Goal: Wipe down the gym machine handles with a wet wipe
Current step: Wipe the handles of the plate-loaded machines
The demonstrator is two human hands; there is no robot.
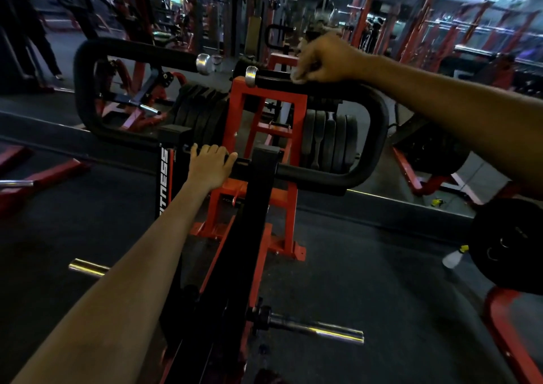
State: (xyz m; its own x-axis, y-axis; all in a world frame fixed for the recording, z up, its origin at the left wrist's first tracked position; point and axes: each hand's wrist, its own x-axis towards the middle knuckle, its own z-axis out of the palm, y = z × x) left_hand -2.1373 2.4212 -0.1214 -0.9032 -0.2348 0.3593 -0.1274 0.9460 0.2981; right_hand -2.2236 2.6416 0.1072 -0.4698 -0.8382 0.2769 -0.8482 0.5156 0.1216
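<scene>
The right hand [324,58] is gripping a pale wipe [299,76], fingers curled round it, and pressing it onto the top of the right handle [346,92], just beside the handle's silver end cap [251,76]. The left hand [210,167] is resting on the machine's lower crossbar [308,175], fingers curled over it. The left handle [132,50] is looping out on the other side, untouched. A spray bottle [454,256] is lying on the floor [367,266].
</scene>
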